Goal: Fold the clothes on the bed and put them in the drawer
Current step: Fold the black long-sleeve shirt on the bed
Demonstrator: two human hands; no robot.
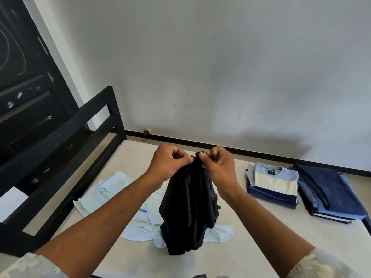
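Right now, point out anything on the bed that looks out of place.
The pale blue shirt lies crumpled beneath the black garment pinched up by the left hand and right hand; the shirt stack and jeans stack beside it are neat.

We held the black garment (188, 207) up by its top edge at frame centre, bunched, its lower end resting on a crumpled light blue shirt (112, 189) lying unfolded on the mattress (251, 237). At right sat a folded shirt pile (275, 183) with folded jeans (329, 189) just beside it.
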